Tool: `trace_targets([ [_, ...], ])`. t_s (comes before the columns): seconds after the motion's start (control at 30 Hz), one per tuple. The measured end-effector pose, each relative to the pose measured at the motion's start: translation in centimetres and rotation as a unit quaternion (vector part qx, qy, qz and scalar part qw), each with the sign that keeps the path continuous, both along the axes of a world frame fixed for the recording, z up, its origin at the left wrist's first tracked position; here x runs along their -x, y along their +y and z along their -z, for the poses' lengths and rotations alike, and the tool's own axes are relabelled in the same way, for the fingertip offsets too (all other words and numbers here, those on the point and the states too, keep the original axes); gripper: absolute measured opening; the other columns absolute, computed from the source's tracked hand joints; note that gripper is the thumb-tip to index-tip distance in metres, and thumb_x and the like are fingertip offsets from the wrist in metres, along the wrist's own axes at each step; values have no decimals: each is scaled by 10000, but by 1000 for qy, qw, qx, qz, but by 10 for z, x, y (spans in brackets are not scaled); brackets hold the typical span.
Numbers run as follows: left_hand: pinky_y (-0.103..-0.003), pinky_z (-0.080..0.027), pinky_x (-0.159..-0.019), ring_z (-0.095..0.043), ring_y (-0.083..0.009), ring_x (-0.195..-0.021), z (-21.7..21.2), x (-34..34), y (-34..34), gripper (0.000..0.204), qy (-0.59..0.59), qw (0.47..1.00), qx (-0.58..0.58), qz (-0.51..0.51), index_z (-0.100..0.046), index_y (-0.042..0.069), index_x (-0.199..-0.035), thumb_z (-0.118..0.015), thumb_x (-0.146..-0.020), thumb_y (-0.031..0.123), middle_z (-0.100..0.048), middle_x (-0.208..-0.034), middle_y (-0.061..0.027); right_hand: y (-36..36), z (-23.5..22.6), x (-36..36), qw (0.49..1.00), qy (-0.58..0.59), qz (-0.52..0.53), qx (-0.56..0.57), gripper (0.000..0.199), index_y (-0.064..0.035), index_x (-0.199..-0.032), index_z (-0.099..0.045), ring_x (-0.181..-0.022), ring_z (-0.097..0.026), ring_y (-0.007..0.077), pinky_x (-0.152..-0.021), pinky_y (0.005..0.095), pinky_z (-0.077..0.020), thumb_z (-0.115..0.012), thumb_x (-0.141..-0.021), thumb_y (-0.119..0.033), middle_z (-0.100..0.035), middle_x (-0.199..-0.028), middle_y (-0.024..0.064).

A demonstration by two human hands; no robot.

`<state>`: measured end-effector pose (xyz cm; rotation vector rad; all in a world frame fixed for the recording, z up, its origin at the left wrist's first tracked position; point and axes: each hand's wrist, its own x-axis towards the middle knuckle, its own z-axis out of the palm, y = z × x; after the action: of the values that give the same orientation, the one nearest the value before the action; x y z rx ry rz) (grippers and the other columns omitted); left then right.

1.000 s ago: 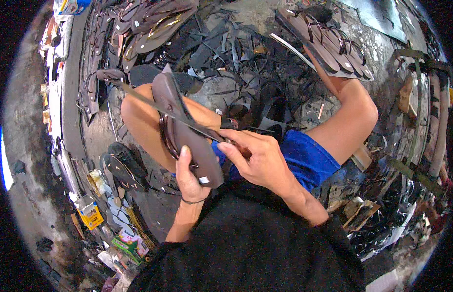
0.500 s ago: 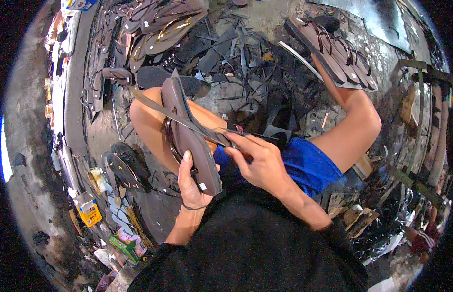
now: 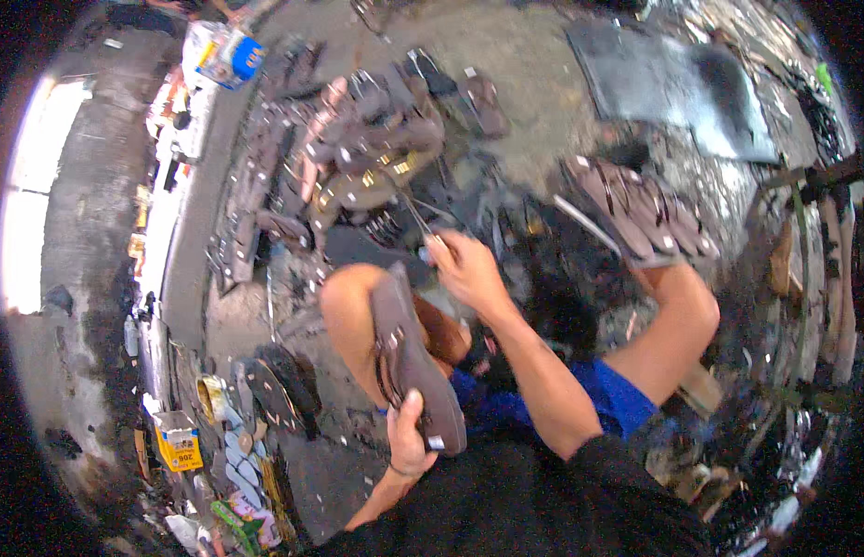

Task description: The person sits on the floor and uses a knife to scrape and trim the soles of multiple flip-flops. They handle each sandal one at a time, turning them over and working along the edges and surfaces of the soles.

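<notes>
My left hand [image 3: 409, 446] grips the heel end of a brown flip-flop [image 3: 415, 362], thumb on its top face. The flip-flop lies lengthwise over my left thigh, toe pointing away from me, with dark glossy straps on its left side. Raised beyond it, apart from the sole, my right hand [image 3: 471, 277] is closed round the handle of a long, thin-bladed knife [image 3: 417, 215]. The blade points up and left toward a heap of brown flip-flops [image 3: 367, 139]; motion blurs it.
More flip-flops [image 3: 636, 209] stand in a row beyond my right knee. Dark offcuts [image 3: 492, 186] litter the floor between. A dark sheet [image 3: 645, 79] lies at the far right. On the left are a black sandal [image 3: 279, 395] and a yellow box [image 3: 178, 441].
My right hand has lifted the knife off the flip-flop and carried it forward, away from my body. My left hand still holds the flip-flop. The whole view has shifted.
</notes>
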<state>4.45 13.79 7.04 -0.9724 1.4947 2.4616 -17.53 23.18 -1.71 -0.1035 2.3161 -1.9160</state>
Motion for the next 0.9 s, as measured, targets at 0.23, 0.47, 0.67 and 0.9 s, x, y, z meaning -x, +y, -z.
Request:
trace_targets([
  [0.23, -288, -495, -883, -600, -136, -991, 7, 53, -55, 391, 125, 955, 138, 231, -498, -6, -1276, -654, -963, 169, -612, -1156, -71, 42, -79, -74, 970, -180, -144, 76, 314, -27, -1156, -685, -655, -577, 62, -564, 250, -476, -722, -943, -256, -660, -777, -5],
  [0.47, -284, -545, -806, -655, -122, -918, -53, 109, -66, 302, 116, 962, 229, 94, -629, 13, -1201, -597, -1020, 252, -688, -1025, -41, 108, -92, -123, 999, -22, 23, 28, 248, -22, -1168, -685, -876, -684, 150, -745, 308, -551, -675, -934, -102, -723, -1086, 129],
  [0.67, -309, -595, -715, -698, -165, -808, -68, 87, -68, 373, 44, 982, 80, 164, -595, 0, -1217, -516, -1052, 325, -692, -958, -91, 119, -59, -190, 995, 60, -75, -12, 326, -57, -1151, -705, -861, -712, 240, -753, 344, -582, -748, -828, -37, -730, -1087, 130],
  [0.9, -362, -620, -651, -724, -242, -754, -52, 73, -71, 350, 18, 984, -13, 179, -506, -15, -1242, -490, -1058, 282, -680, -990, -135, 122, -61, -187, 983, 125, -73, -110, 488, -99, -1173, -711, -769, -691, 264, -652, 355, -552, -865, -710, -100, -725, -1010, 108],
])
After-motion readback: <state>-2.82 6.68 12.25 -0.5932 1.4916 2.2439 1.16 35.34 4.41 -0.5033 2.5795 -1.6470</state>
